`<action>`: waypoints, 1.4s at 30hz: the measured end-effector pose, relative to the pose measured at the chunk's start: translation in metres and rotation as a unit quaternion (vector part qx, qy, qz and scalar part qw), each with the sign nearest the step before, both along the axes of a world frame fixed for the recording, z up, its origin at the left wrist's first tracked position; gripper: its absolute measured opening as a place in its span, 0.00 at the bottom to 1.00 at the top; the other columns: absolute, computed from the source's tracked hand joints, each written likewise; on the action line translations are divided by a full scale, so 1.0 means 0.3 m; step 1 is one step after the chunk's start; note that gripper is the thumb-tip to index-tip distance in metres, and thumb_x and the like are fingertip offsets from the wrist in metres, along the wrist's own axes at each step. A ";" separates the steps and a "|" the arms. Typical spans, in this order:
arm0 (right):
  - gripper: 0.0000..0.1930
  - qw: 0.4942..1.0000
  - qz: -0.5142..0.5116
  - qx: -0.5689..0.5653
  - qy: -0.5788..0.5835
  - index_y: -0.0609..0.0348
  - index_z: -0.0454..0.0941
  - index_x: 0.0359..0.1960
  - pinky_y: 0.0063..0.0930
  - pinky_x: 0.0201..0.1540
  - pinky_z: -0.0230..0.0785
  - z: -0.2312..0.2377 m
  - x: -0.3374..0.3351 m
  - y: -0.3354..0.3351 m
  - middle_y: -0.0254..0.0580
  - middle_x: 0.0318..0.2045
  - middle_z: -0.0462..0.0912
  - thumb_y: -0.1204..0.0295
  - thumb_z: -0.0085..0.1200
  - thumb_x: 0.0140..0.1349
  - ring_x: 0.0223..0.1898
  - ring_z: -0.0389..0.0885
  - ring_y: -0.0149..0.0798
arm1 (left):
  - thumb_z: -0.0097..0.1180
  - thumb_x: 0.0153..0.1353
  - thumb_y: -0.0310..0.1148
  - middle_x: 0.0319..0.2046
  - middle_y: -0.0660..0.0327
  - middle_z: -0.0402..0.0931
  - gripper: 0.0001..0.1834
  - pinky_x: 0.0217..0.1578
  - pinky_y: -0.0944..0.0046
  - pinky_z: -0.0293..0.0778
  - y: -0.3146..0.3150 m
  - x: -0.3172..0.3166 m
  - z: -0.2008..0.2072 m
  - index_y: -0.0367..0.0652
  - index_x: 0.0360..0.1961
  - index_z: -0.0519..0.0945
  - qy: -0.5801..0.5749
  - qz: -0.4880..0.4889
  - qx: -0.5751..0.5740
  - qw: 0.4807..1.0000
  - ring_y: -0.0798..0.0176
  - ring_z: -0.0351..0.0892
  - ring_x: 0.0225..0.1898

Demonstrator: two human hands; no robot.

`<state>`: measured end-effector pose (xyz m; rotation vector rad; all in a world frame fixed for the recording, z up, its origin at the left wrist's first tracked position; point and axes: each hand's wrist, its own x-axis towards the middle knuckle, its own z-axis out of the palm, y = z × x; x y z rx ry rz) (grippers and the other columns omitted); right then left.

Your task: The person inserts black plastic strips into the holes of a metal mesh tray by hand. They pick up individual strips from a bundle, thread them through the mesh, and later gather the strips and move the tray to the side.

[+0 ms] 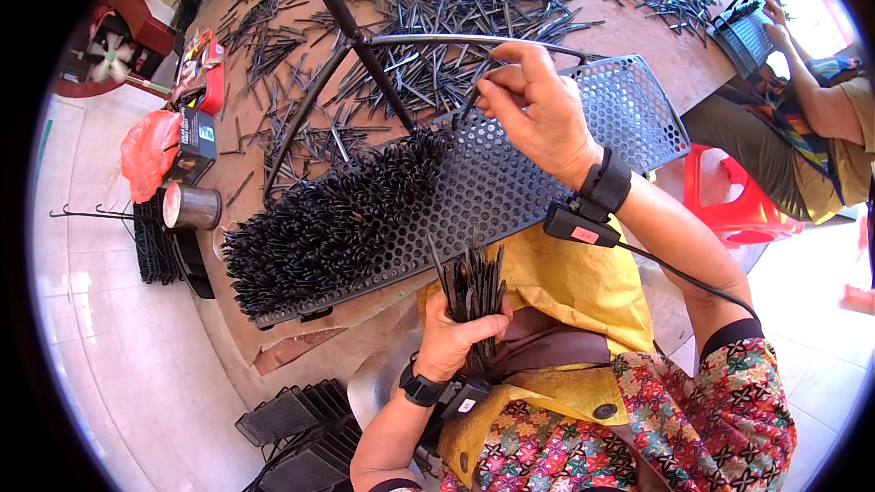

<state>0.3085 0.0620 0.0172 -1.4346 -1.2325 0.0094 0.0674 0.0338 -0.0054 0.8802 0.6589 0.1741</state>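
A long black perforated tray (pixel 510 173) lies slantwise across the table's near edge. Its left part is densely filled with upright black strips (pixel 333 228), while the holes on the right part show bare. My left hand (pixel 447 342) is closed round a bundle of thin black strips (pixel 472 287), their tips pointing up, below the tray's near edge. Over the tray, at the border of the filled part, my right hand (pixel 542 114) pinches one dark strip (pixel 469 102) between thumb and fingers. The strip's lower end is by the holes; whether it sits in one I cannot tell.
Heaps of loose black strips (pixel 456 0) cover the table behind a dark metal frame (pixel 360 41). At left are a tin can (pixel 193 207), a pink plastic bag (pixel 150 155) and a box (pixel 194 141). Another person (pixel 811 128) works at right near a red stool (pixel 729 196).
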 end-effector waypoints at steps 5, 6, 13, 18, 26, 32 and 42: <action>0.13 0.991 0.060 -0.061 -0.103 0.65 0.63 0.40 0.37 0.21 0.68 0.033 0.011 -0.013 0.49 0.17 0.74 0.78 0.51 0.55 0.22 0.77 0.53 | 0.61 0.46 0.22 0.21 0.62 0.75 0.09 0.23 0.72 0.69 -0.002 0.006 0.016 0.36 0.30 0.76 0.011 0.010 0.000 1.000 0.70 0.73 0.20; 0.10 0.989 0.064 -0.054 -0.119 0.64 0.62 0.36 0.41 0.20 0.66 0.024 0.014 -0.006 0.49 0.15 0.72 0.78 0.49 0.55 0.19 0.75 0.55 | 0.61 0.46 0.22 0.21 0.62 0.75 0.09 0.23 0.72 0.69 -0.001 0.007 0.017 0.36 0.30 0.77 0.013 0.010 -0.002 1.000 0.70 0.73 0.20; 0.07 0.952 0.053 -0.076 -0.293 0.64 0.64 0.31 0.41 0.22 0.64 0.079 0.025 0.027 0.50 0.16 0.70 0.77 0.51 0.55 0.21 0.73 0.55 | 0.60 0.46 0.20 0.23 0.61 0.76 0.10 0.23 0.71 0.70 -0.002 0.010 0.010 0.35 0.32 0.76 0.003 0.017 -0.005 1.000 0.69 0.74 0.21; 0.07 0.937 0.108 -0.127 -0.307 0.65 0.66 0.26 0.42 0.23 0.65 0.064 0.033 0.047 0.52 0.17 0.71 0.74 0.49 0.56 0.22 0.74 0.55 | 0.60 0.45 0.18 0.25 0.60 0.76 0.11 0.23 0.71 0.71 -0.009 0.009 0.012 0.35 0.33 0.76 -0.008 0.017 -0.011 1.000 0.68 0.75 0.22; 0.19 0.926 0.209 -0.283 0.136 0.75 0.75 0.37 0.26 0.23 0.69 0.133 -0.073 -0.168 0.54 0.20 0.79 0.66 0.60 0.52 0.21 0.79 0.34 | 0.60 0.45 0.20 0.26 0.59 0.76 0.13 0.23 0.70 0.70 -0.001 -0.001 0.011 0.34 0.34 0.75 -0.034 0.015 -0.029 0.999 0.68 0.74 0.21; 0.18 0.836 0.291 -0.356 0.299 0.70 0.73 0.45 0.17 0.31 0.70 0.070 -0.132 -0.259 0.39 0.30 0.81 0.72 0.59 0.55 0.31 0.77 0.23 | 0.60 0.43 0.18 0.25 0.57 0.75 0.19 0.22 0.69 0.70 -0.005 0.003 0.016 0.34 0.39 0.72 -0.056 0.016 -0.070 0.996 0.65 0.74 0.21; 0.15 0.762 0.334 -0.419 0.364 0.69 0.75 0.41 0.16 0.25 0.65 0.078 -0.127 -0.250 0.33 0.23 0.79 0.73 0.58 0.55 0.24 0.73 0.21 | 0.59 0.41 0.18 0.25 0.54 0.75 0.22 0.21 0.67 0.71 -0.005 0.004 0.032 0.36 0.42 0.71 -0.081 -0.001 -0.070 0.994 0.62 0.74 0.21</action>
